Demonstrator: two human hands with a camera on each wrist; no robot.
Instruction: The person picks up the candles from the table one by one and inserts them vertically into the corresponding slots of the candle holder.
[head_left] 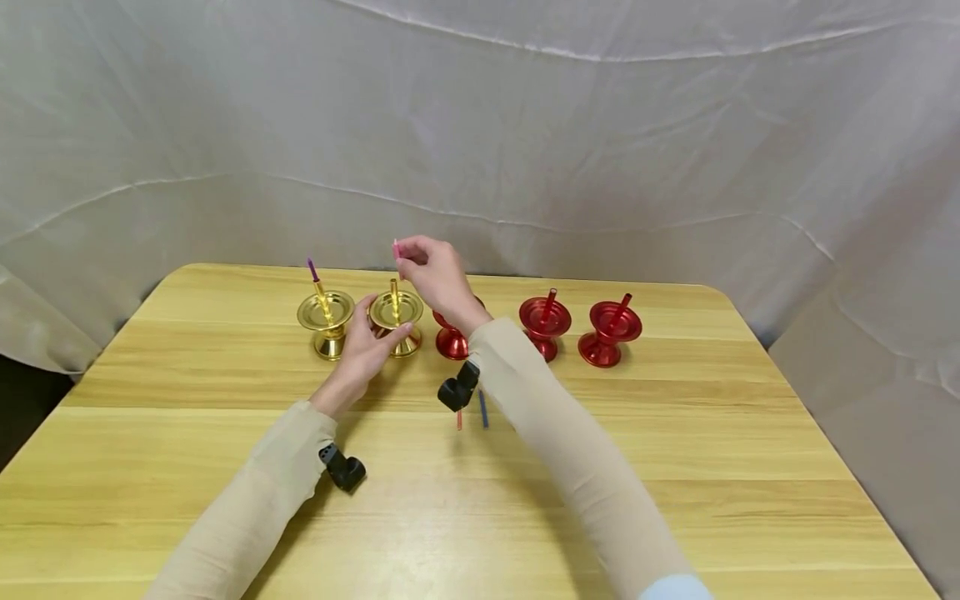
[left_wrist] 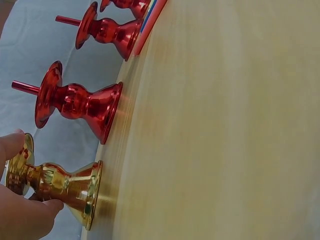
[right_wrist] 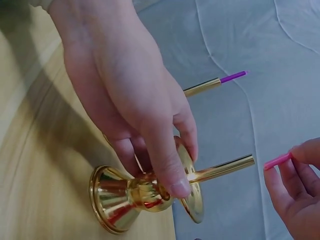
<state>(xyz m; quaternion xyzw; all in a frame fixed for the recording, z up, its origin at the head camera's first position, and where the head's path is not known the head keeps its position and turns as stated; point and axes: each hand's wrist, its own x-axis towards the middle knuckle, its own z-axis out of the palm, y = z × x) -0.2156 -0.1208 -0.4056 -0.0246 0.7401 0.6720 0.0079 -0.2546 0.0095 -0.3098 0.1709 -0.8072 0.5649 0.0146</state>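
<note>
Far left, a purple candle (head_left: 312,270) sits in the first gold holder (head_left: 328,332). Next over, the left hand (head_left: 362,354) has thumb and fingers wrapped round the second gold holder (head_left: 395,308), under its dish. The pink candle (head_left: 397,250) is just off that one's tube tip, pinched in the right hand (head_left: 437,275). Then a half-hidden red holder (head_left: 452,343), red stick (head_left: 460,419) and blue stick (head_left: 483,410) out front, two more red holders (head_left: 545,319).
</note>
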